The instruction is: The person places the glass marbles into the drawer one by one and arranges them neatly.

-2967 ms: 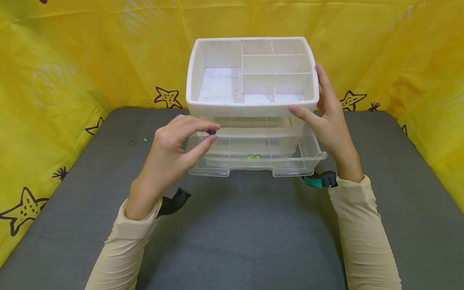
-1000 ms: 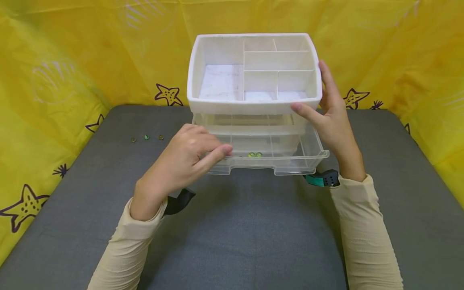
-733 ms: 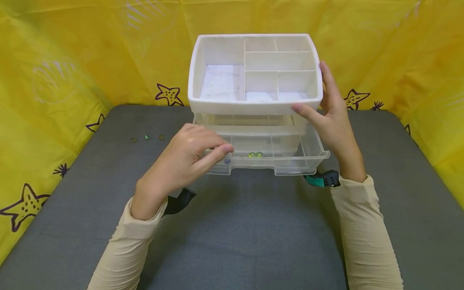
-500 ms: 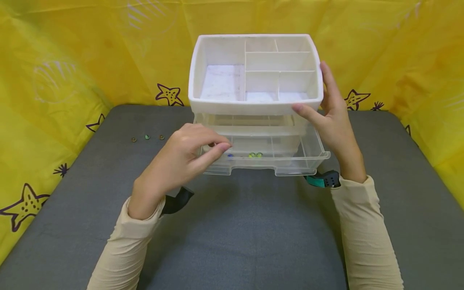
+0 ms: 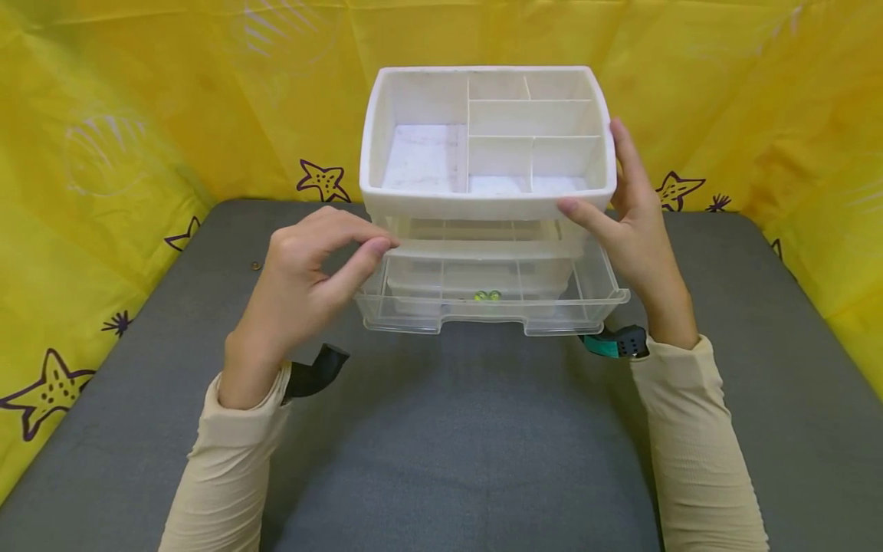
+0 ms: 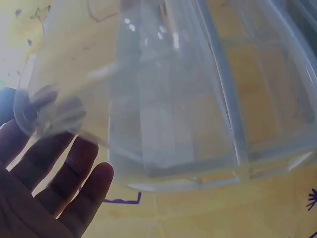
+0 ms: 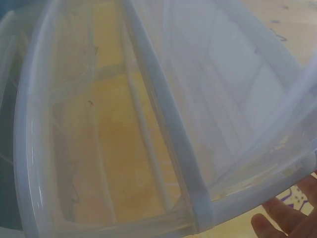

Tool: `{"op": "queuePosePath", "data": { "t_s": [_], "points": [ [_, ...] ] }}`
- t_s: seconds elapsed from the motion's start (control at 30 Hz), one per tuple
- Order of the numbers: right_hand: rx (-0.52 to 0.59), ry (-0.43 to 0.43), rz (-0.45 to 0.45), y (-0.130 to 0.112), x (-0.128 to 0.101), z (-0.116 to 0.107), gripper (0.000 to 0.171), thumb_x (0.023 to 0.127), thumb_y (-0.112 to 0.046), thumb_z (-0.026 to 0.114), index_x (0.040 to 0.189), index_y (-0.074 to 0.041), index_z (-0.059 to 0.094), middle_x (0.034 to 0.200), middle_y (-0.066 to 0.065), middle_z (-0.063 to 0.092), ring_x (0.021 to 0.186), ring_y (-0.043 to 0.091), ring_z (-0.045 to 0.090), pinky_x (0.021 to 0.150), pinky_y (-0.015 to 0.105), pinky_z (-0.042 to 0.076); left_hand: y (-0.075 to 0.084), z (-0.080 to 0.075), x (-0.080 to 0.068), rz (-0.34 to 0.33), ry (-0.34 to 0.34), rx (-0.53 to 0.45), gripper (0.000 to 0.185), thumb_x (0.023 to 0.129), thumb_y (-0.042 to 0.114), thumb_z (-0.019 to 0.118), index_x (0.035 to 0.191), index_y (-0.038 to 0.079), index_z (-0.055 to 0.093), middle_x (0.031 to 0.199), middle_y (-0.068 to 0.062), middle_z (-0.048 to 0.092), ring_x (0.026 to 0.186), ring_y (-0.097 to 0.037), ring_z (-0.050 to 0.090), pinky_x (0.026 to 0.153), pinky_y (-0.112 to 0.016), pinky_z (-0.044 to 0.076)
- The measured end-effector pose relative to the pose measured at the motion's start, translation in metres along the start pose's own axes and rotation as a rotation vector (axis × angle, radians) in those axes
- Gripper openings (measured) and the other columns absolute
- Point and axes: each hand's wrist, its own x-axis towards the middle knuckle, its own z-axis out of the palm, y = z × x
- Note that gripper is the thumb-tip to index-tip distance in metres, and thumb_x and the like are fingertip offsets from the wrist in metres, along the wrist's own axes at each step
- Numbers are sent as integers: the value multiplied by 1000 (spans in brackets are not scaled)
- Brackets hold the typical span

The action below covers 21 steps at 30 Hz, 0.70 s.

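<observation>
bracing the organizer point(image 5: 483, 203) with the right hand point(image 5: 631, 230), left hand point(image 5: 303, 268) loose and empty beside the open drawer point(image 5: 593, 295); its marbles point(image 5: 485, 296) could probably roll if jolted.

Front: bare grey surface point(image 5: 469, 429) before the pulled-out drawer point(image 5: 552, 310).
Sides: left hand point(image 5: 303, 276) and right hand point(image 5: 635, 230) flank the organizer point(image 5: 483, 203).

White plastic organizer point(image 5: 486, 201) standing upright on grey table, clear bottom drawer point(image 5: 491, 303) pulled open (two green marbles point(image 5: 486, 296) inside).
</observation>
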Motion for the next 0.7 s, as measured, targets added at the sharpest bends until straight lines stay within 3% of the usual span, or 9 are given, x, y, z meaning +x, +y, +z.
{"op": "queuePosePath", "data": {
  "t_s": [0.3,0.7],
  "points": [
    [21,-4,-6,0,0,0,88,86,-7,74,157,-27,26,149,8,43,115,25,54,82,16,56,-18,-6,-2,-73,65,14,6,87,-4,69,90,-4,74,88,-14,74,90,-3,63,89,-17,49],
    [28,-10,-20,1,0,1,88,86,-7,74,158,-25,26,150,8,42,115,25,54,83,15,55,-40,-20,-8,-175,104,72,8,90,0,69,93,-4,75,88,-11,74,82,9,60,81,-13,48]
  ]
}}
